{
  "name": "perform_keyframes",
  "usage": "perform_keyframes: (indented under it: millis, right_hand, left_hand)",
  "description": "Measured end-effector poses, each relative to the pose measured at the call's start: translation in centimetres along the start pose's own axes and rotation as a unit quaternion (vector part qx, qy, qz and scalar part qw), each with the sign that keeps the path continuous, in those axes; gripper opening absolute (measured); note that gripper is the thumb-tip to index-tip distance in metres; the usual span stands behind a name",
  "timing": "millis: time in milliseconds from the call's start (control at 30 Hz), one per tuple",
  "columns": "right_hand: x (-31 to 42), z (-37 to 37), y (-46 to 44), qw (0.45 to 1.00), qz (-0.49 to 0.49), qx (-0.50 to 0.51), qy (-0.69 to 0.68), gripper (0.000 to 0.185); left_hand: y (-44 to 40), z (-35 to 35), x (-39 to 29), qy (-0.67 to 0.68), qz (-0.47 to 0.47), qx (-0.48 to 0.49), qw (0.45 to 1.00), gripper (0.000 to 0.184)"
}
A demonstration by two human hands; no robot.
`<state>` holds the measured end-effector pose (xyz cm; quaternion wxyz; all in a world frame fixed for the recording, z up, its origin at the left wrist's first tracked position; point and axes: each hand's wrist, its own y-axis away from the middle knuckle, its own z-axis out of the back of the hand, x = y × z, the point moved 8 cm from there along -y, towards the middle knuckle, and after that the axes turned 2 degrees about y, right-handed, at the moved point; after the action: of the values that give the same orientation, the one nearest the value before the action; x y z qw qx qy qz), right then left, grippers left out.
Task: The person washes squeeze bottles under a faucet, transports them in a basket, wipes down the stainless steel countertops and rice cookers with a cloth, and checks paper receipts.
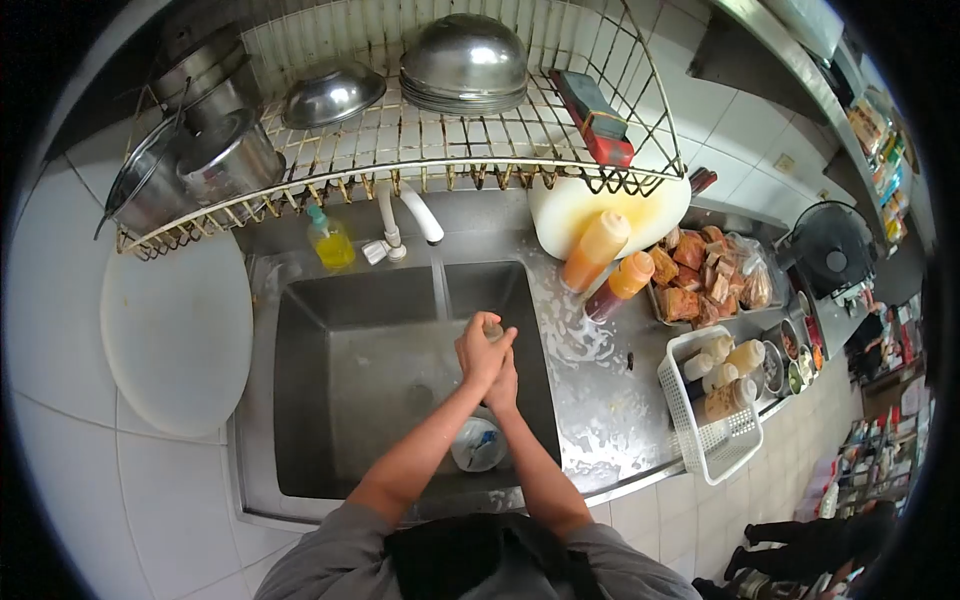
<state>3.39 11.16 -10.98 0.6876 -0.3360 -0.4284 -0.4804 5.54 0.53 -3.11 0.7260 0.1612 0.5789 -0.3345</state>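
The left hand [476, 350] and the right hand [507, 380] meet above the sink [300, 390], near the water [440, 285] running from the tap [421, 216]. A small thing [493, 330] shows between them, unclear; whether each grip is clenched on it, I cannot tell.

Sink [335, 435] sits in the worktop [600, 445]; person's left hand [482, 352] and right hand [505, 380] over it, tap [423, 215] behind. Bowl [466, 458] in sink, near side. Soap bottle [332, 245] left of tap. Wire rack [480, 163] above: pots [235, 155] left, bowls [465, 62] mid. Worktop right: squeeze bottles [597, 250] before cutting board [552, 215], meat [688, 268] further right, basket [738, 455] at near edge.
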Motion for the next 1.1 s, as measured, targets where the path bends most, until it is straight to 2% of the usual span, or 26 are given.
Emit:
perform_keyframes:
  millis: [33,100,133,167,200,267,300,333,400,433,500,600,633,733,767,867,900,1000,1033,1100]
  right_hand:
    - [-0.1,0.7,0.3,0.998,-0.019,-0.039,0.036,0.064]
    - [-3.3,1.4,-1.3,0.996,-0.011,-0.081,-0.044,0.062]
    - [-2.3,2.8,-0.7,0.995,-0.028,-0.090,-0.018,0.059]
    - [-1.3,4.1,-0.2,0.994,-0.046,-0.098,0.008,0.056]
    - [-1.3,4.8,-0.3,0.994,-0.032,-0.103,-0.030,0.054]
    - [-0.2,5.8,-0.4,0.995,0.042,-0.077,-0.042,0.054]
    - [1.3,6.0,0.0,0.997,0.040,-0.055,-0.029,0.056]
    - [1.5,5.8,0.3,0.999,0.024,-0.026,-0.040,0.058]
    - [1.5,5.0,0.5,0.997,0.064,-0.006,-0.030,0.059]
    - [1.0,4.7,0.8,0.999,0.014,-0.016,-0.033,0.061]
    - [0.7,4.7,1.0,0.999,0.019,-0.039,-0.032,0.061]
    - [0.3,5.1,0.9,0.998,0.025,-0.049,-0.038,0.059]
    - [0.6,5.3,0.8,0.998,0.036,-0.057,-0.021,0.058]
    - [0.8,5.1,0.6,0.998,0.056,-0.035,-0.014,0.056]
    - [0.7,4.9,0.8,0.998,0.059,-0.018,-0.017,0.056]
    - [2.8,4.7,1.7,0.994,0.095,-0.036,-0.045,0.056]
    - [2.7,4.5,1.7,0.995,0.091,-0.039,-0.032,0.057]
    - [2.0,4.1,1.7,0.998,0.055,-0.032,0.008,0.058]
    - [1.9,4.1,1.7,0.998,0.043,-0.032,0.018,0.058]
    - [1.6,4.3,1.7,0.998,0.021,-0.036,0.039,0.059]
  left_hand:
    - [0.9,-0.2,-0.3,-0.038,0.000,-0.009,0.999,0.040]
    - [3.3,-1.0,-1.1,-0.010,-0.025,0.019,0.999,0.048]
    - [4.5,-0.7,-1.8,0.001,-0.030,0.036,0.999,0.053]
    - [5.0,-0.9,-2.0,0.024,-0.021,0.119,0.992,0.056]
    - [4.5,-0.5,-1.6,0.068,-0.005,0.100,0.993,0.055]
    - [4.1,0.3,-0.6,0.154,0.034,0.064,0.985,0.054]
    - [2.8,0.6,-0.6,0.164,0.037,0.037,0.985,0.055]
    - [1.9,-0.4,-0.1,0.212,0.080,0.096,0.969,0.059]
    - [1.6,-1.9,0.0,0.249,0.053,0.131,0.958,0.062]
    - [2.1,-1.6,-0.9,0.234,0.046,0.129,0.963,0.058]
    - [3.3,-0.6,-2.9,0.203,0.031,0.126,0.971,0.051]
    - [3.8,1.8,-2.2,0.166,0.042,0.091,0.981,0.039]
    - [3.9,2.1,-0.9,0.225,0.105,0.101,0.963,0.037]
    - [3.2,3.7,-2.5,0.045,-0.031,0.096,0.994,0.041]
    - [2.9,3.2,-2.8,0.112,-0.150,0.072,0.980,0.045]
    - [2.6,0.9,-2.6,0.187,-0.100,0.269,0.940,0.050]
    - [2.2,1.1,-2.5,0.210,-0.080,0.251,0.942,0.051]
    - [1.1,2.4,-3.3,0.120,-0.148,0.164,0.968,0.046]
    - [0.6,3.3,-3.8,0.087,-0.165,0.087,0.979,0.042]
    - [-1.9,3.4,-0.4,0.240,0.001,0.036,0.970,0.043]
